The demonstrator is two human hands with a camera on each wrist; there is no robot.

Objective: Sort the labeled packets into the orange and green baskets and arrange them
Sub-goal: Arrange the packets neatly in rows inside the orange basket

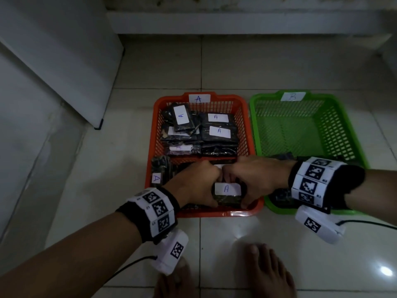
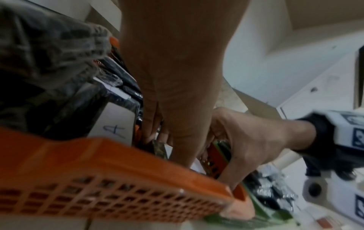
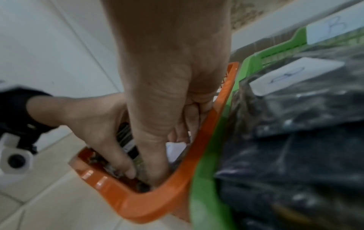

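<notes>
The orange basket, tagged A, holds several dark packets with white A labels. At its near right corner my left hand and right hand both grip one packet labelled A, fingers curled round its sides. The wrist views show the same hold: the left hand and right hand reach down inside the orange rim. Another A packet stands on edge at the near left. The green basket, tagged B, has dark packets at its near end, one labelled B.
Both baskets sit side by side on a tiled floor. A white cabinet panel stands at the left, and a low white ledge runs along the back. My bare feet are just in front of the baskets.
</notes>
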